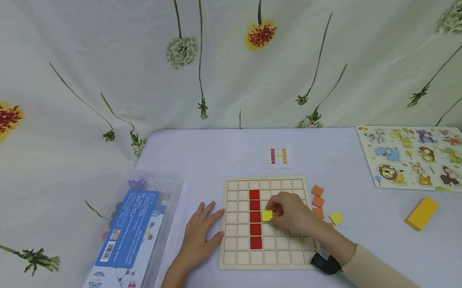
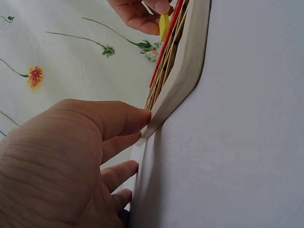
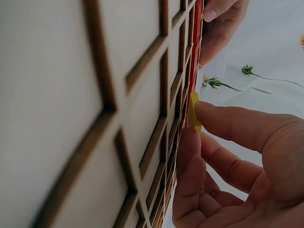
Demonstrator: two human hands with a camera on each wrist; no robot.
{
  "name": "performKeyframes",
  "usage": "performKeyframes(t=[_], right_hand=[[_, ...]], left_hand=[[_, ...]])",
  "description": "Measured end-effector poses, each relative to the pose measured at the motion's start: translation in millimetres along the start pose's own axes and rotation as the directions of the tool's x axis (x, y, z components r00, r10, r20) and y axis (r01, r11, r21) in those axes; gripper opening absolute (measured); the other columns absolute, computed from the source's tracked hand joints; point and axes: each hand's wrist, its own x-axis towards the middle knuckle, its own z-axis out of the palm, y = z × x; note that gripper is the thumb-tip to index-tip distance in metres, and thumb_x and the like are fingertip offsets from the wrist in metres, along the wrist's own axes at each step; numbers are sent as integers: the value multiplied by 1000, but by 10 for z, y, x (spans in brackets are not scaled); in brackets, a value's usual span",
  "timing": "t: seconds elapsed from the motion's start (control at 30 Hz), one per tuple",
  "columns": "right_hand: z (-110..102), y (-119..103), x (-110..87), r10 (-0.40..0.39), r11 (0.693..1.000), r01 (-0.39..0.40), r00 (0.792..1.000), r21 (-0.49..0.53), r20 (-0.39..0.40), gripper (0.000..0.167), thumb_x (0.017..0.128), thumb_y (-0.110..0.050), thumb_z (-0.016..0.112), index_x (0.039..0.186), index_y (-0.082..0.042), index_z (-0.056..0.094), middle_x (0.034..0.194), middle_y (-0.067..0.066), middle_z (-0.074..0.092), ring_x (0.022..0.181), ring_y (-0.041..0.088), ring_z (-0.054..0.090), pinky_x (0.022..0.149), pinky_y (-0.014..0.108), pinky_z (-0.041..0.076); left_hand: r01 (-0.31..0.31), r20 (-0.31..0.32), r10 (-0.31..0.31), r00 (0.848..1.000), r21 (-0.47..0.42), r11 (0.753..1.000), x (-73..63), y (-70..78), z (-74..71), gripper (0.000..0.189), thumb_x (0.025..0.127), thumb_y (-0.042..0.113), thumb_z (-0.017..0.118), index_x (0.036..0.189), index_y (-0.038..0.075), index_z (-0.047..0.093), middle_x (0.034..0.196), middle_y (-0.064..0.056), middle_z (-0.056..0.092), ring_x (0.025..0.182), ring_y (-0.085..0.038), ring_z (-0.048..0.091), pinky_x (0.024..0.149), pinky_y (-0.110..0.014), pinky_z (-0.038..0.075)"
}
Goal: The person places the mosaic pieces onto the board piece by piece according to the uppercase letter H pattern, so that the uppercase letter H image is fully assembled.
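A wooden grid board (image 1: 242, 258) lies on the table, with a column of several red square tiles (image 1: 255, 230) set in its cells. My right hand (image 1: 291, 213) is over the board and pinches a yellow square tile (image 1: 267, 215) between thumb and fingers, just right of the middle red tile. In the right wrist view that yellow tile (image 3: 194, 111) stands tilted close to the grid. My left hand (image 1: 200, 234) rests beside the board with fingers spread; in the left wrist view its thumb (image 2: 137, 116) touches the board's edge.
Several orange tiles (image 1: 316, 191) and another yellow tile (image 1: 336, 218) lie right of the board. A small pattern card (image 1: 278, 163) is behind it. At the left is a clear plastic case (image 1: 170, 209); at the right, an animal puzzle board (image 1: 427, 153) and a yellow block (image 1: 422, 213).
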Motion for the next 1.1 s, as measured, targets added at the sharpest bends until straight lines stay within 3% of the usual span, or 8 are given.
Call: performKeyframes(t=[0.27, 0.47, 0.67, 0.9, 1.1], right_hand=[[8, -2, 31, -12, 1000, 12, 1000, -11, 15, 19, 73, 2, 80, 88, -2, 69, 79, 3, 57, 68, 10, 52, 65, 22, 45], [-48, -6, -39, 2, 1000, -2, 1000, 3, -15, 23, 73, -3, 82, 92, -4, 69, 81, 3, 60, 68, 8, 54, 65, 21, 47], [-249, 33, -250, 12, 996, -9, 999, 85, -33, 27, 76, -6, 80, 101, -7, 70, 96, 5, 66, 78, 10, 58, 66, 22, 50], [-555, 267, -560, -36, 996, 47, 988, 71, -151, 32, 79, -8, 79, 109, -6, 69, 97, 6, 65, 82, 13, 58, 70, 22, 51], [-783, 590, -770, 32, 998, -18, 977, 67, -213, 39, 82, -11, 77, 118, -7, 65, 110, 9, 66, 89, 13, 62, 72, 22, 51]], left_hand=[[6, -1, -6, 1000, 0, 1000, 7, 16, -12, 50, 86, 11, 66, 135, 10, 58, 154, -17, 39, 148, -43, 16, 113, -67, 12], [4, 1, -4, 1000, -2, 1000, 2, 23, -13, 50, 86, 11, 66, 135, 8, 58, 154, -18, 39, 148, -43, 16, 114, -67, 12], [3, -2, -3, 1000, 7, 1000, 3, 28, -7, 50, 86, 11, 66, 135, 9, 58, 154, -18, 39, 148, -43, 17, 113, -67, 13], [1, -2, -1, 1000, 1, 1000, 3, 23, -6, 50, 86, 11, 66, 135, 9, 58, 154, -18, 39, 148, -43, 17, 113, -67, 12], [2, -2, -2, 1000, 5, 1000, 3, 27, -6, 50, 86, 10, 67, 135, 10, 58, 154, -18, 39, 148, -43, 17, 113, -67, 12]])
